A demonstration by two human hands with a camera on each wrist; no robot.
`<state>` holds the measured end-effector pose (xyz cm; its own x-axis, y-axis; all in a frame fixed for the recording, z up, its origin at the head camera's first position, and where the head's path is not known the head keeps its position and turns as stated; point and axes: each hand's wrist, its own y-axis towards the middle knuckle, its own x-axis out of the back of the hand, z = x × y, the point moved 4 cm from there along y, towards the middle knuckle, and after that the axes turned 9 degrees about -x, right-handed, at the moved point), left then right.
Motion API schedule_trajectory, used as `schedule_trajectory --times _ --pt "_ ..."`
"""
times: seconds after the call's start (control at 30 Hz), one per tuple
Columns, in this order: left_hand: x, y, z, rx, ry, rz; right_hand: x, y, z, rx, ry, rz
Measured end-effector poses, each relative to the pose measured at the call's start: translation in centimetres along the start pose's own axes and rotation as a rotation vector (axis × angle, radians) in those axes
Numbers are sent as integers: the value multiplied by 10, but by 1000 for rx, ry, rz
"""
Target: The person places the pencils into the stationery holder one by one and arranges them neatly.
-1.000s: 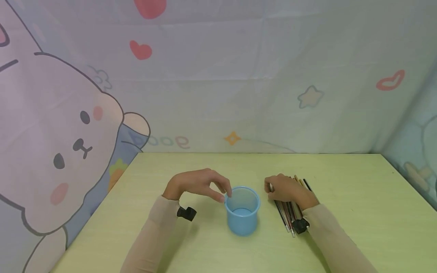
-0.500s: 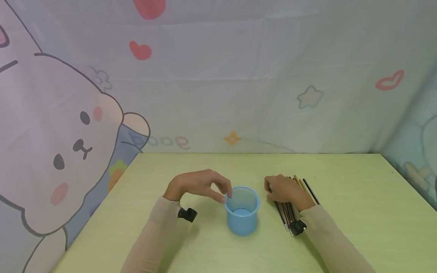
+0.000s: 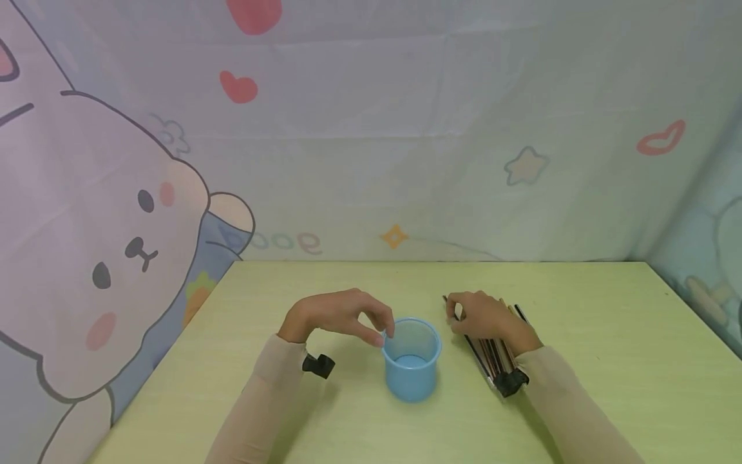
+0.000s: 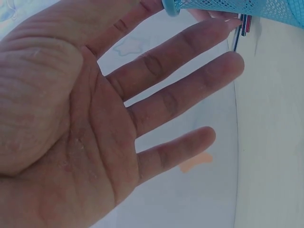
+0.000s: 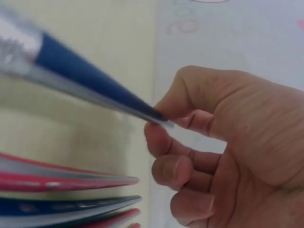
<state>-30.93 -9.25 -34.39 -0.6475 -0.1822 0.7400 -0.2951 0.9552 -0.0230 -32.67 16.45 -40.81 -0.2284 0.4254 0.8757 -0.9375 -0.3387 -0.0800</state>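
A light blue mesh pen cup [image 3: 411,380] stands upright on the table. My left hand [image 3: 342,312] is at its left rim, thumb and index finger pinching the edge; in the left wrist view the other fingers [image 4: 171,102] stretch out straight. My right hand [image 3: 484,316] pinches a striped blue and silver pencil [image 5: 80,69] between thumb and index finger, above the other pencils. Several striped pencils [image 5: 66,183], red and blue with silver, lie in a bunch on the table beneath that hand, partly hidden by it and the wrist camera.
The pale yellow-green table [image 3: 608,374] reaches back to a printed cloth backdrop [image 3: 371,129] with hearts, a star and a large cartoon animal [image 3: 145,245] at left. Black cameras [image 3: 319,366] are strapped to both wrists.
My right hand has risen slightly, and the pencil in its fingers has come away from the bunch, its far end now showing beyond the fingertips. My left hand and the cup stay put.
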Motion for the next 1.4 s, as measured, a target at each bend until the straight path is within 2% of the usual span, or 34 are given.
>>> schedule_trajectory --times 0.13,0.23,0.53,0.83,1.0,1.27,1.4 --pt "0 1 0 2 10 3 10 -2 3 6 93 3" --pt "0 2 -1 0 17 6 19 -4 6 32 130 -29" --pt "0 3 -2 -18 5 8 44 -10 18 95 229 -205" --pt "-3 5 -1 -31 -30 18 68 -29 35 147 370 -370" --pt "-2 4 -2 -36 -18 19 80 -38 47 202 447 -441" --pt "-3 6 -1 -30 -5 18 87 -48 60 254 560 -545" --pt "-6 8 -1 -34 -14 19 84 -51 65 262 592 -568"
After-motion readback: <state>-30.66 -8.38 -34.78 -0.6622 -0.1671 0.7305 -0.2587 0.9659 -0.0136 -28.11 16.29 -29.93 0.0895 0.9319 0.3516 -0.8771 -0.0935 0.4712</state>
